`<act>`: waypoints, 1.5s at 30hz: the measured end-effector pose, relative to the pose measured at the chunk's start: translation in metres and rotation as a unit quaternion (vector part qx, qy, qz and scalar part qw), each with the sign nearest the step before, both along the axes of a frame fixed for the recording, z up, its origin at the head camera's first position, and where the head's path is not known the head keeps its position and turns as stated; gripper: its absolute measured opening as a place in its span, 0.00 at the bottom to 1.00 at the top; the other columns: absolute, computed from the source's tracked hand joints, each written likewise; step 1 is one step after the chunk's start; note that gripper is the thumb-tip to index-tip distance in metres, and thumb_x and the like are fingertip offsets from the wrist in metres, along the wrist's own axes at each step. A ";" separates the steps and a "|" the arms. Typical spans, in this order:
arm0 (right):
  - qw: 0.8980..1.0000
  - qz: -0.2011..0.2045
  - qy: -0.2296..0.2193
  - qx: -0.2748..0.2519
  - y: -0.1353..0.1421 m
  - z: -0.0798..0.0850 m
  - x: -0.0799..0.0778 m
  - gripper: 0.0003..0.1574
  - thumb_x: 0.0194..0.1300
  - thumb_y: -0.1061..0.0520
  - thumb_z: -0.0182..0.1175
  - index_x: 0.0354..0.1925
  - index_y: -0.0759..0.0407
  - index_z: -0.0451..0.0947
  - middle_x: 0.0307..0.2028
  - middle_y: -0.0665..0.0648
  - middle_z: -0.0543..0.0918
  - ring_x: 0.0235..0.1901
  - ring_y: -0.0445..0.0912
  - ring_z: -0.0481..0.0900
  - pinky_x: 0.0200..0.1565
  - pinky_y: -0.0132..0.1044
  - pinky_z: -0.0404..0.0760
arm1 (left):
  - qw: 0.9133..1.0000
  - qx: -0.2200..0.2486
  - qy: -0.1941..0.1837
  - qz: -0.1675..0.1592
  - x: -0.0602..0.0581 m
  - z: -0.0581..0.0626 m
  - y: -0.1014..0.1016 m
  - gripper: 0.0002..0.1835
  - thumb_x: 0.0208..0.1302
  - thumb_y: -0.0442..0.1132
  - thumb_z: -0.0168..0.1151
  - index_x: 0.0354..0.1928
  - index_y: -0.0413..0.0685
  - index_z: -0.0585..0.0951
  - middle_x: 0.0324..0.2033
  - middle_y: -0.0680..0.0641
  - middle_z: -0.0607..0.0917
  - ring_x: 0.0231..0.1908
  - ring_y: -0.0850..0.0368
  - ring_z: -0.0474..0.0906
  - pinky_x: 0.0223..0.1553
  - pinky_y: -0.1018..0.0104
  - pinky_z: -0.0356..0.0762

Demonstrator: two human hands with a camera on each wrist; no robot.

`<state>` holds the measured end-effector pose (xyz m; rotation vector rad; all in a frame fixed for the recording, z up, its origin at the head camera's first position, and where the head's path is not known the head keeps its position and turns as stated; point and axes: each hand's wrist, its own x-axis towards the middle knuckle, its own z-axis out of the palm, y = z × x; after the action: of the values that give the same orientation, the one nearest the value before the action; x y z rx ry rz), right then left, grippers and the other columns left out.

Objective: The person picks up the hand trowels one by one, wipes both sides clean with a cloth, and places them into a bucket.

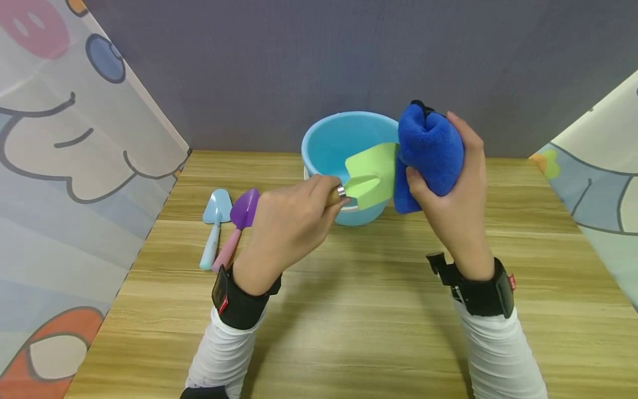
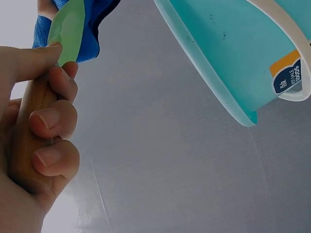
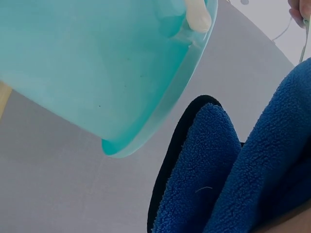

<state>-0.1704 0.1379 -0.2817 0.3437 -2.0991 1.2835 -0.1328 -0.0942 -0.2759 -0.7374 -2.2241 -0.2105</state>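
Observation:
My left hand [image 1: 294,221] grips the wooden handle [image 2: 33,131] of a small garden trowel with a light green blade [image 1: 371,174]. The fingers curl fully round that handle in the left wrist view. My right hand [image 1: 456,194] holds a bunched blue cloth [image 1: 431,149] with a black edge, thumb in front and fingers behind. The cloth lies against the right end of the green blade, above the table. Behind and below the blade stands a light blue bucket [image 1: 324,136] with a white handle [image 2: 286,29]; the blade and left hand hide part of its front.
Left of the bucket, a light blue trowel [image 1: 211,238] and a purple trowel with a pink handle [image 1: 243,213] lie side by side on the wooden table [image 1: 349,332]. A grey wall [image 1: 249,72] rises behind. Cartoon-patterned cloth [image 1: 60,221] borders both sides.

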 end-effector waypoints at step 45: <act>0.999 -0.009 0.039 -0.025 0.003 0.010 0.010 0.45 0.51 0.57 0.67 0.67 0.48 0.64 0.62 0.54 0.76 0.53 0.45 0.73 0.51 0.44 0.72 | 0.999 0.003 -0.044 0.003 -0.002 -0.004 0.000 0.12 0.65 0.48 0.61 0.34 0.45 0.80 0.17 0.54 0.78 0.15 0.63 0.68 0.10 0.65 0.68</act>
<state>-0.1605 0.1414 -0.2720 0.3476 -1.9976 1.2897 -0.1353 -0.0941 -0.2795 -0.7307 -2.3073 -0.2505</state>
